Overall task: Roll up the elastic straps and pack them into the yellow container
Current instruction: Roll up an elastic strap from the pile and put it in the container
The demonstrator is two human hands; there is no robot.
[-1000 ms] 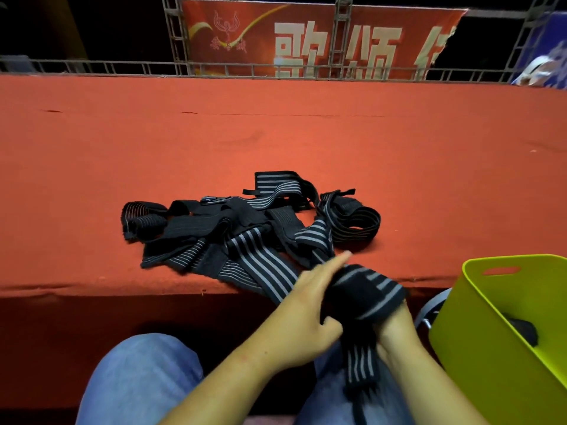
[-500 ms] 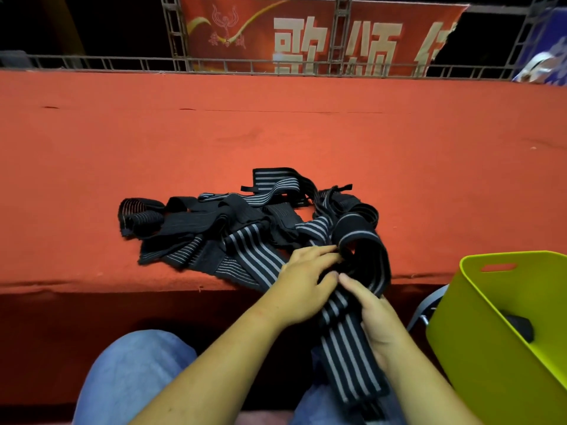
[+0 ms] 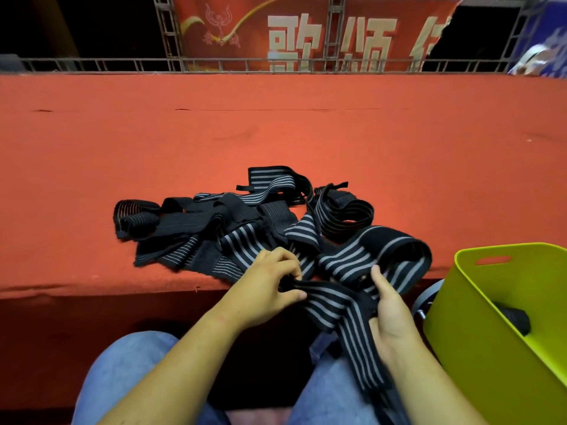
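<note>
Red-carpeted ledge [image 3: 122, 179] lies beyond both hands; the left hand [image 3: 264, 289] pinches one end of a striped elastic strap [image 3: 337, 305], the right hand [image 3: 389, 311] grips it further along, likely tensioning it for rolling; the yellow container [image 3: 491, 348] sits just right of the right hand for easy dropping

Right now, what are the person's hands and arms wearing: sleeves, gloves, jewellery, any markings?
The left hand and right hand are bare: no gloves, rings, watch or wristband visible. The left forearm and right forearm are uncovered to the frame's edge, so no sleeves show. Blue denim trousers cover the legs.
</note>
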